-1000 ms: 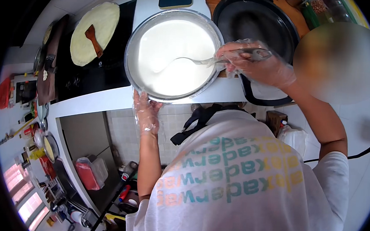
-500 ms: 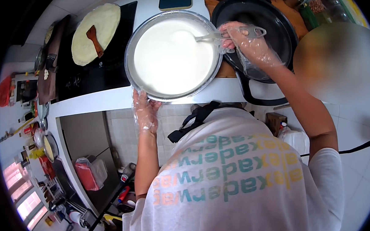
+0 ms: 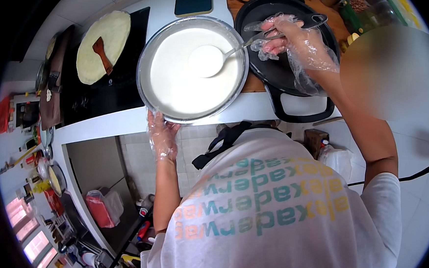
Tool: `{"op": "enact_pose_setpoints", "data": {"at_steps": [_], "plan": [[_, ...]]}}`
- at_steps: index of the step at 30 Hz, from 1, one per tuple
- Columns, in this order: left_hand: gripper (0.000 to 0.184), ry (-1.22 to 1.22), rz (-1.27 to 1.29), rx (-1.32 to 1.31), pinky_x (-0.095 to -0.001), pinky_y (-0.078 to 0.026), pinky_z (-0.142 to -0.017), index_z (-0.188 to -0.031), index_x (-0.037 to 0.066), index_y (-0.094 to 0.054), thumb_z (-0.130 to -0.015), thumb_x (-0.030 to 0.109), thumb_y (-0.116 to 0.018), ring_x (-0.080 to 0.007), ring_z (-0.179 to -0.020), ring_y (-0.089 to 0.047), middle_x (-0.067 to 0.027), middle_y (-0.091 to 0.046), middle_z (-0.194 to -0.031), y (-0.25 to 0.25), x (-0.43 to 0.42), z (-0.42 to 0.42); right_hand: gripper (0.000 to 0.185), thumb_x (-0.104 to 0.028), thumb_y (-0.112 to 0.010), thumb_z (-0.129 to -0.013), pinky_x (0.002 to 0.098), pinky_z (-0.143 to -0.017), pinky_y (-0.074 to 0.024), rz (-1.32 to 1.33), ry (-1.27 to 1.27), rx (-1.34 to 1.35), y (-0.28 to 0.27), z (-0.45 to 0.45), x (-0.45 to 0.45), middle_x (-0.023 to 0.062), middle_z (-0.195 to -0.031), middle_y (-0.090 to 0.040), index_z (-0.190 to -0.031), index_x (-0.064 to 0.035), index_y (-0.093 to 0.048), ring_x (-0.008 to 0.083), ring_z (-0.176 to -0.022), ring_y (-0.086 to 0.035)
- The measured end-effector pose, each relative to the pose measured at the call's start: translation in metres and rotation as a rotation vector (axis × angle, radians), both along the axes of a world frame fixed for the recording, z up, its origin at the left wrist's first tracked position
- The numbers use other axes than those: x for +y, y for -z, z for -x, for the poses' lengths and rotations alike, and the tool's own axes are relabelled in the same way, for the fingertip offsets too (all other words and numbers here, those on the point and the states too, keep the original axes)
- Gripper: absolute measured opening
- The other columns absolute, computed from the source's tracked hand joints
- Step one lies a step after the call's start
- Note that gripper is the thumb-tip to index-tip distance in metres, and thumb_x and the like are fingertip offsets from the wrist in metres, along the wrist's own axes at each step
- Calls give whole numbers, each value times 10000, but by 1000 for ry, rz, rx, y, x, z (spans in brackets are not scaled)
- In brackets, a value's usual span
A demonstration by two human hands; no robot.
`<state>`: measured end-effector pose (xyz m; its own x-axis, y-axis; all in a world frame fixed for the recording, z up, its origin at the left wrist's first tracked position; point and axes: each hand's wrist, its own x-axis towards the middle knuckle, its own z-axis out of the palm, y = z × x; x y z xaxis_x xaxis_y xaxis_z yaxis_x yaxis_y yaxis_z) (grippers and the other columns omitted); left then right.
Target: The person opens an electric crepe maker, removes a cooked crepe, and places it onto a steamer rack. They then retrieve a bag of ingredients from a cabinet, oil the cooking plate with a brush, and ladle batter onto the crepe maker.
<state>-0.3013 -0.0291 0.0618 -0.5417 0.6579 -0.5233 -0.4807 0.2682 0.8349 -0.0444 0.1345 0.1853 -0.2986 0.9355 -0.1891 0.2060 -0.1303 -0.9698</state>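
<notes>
A wide metal bowl (image 3: 141, 88) of smooth white liquid (image 3: 178, 90) stands at the counter's front edge. My right hand (image 3: 298, 43), in a clear plastic glove, grips the handle of a ladle (image 3: 237, 48). The ladle's cup, full of white liquid, shows its round rim at the surface of the liquid. My left hand (image 3: 162, 136), gloved the same way, holds the bowl at its near left rim; part of the fingers is hidden behind the edge. Beneath my right hand sits a black pan (image 3: 257, 70).
On the black cooktop (image 3: 121, 96) to the left lies a pale round flatbread (image 3: 114, 29) with a wooden spatula (image 3: 100, 53) on it. A dark phone (image 3: 194, 1) rests behind the bowl. The pan's loop handle (image 3: 304, 119) sticks out past the counter edge.
The ladle's cup has come up from mostly under the liquid, and its whole rim now shows. My right hand has tilted the handle. My left hand stays at the bowl's rim.
</notes>
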Motion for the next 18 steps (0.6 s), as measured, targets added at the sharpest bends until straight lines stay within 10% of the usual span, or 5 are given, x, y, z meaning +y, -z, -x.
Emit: {"op": "enact_pose_setpoints", "data": {"at_steps": [18], "plan": [[511, 22, 26, 55, -265, -438, -642, -1330, 178, -268, -868, 272, -465, -184, -880, -511, -54, -471, -1155, 2, 0, -1, 347, -254, -419, -849, 246, -617, -474, 17, 53, 54, -14, -22, 2, 154, -734, -600, -932, 47, -569, 167, -656, -597]]}}
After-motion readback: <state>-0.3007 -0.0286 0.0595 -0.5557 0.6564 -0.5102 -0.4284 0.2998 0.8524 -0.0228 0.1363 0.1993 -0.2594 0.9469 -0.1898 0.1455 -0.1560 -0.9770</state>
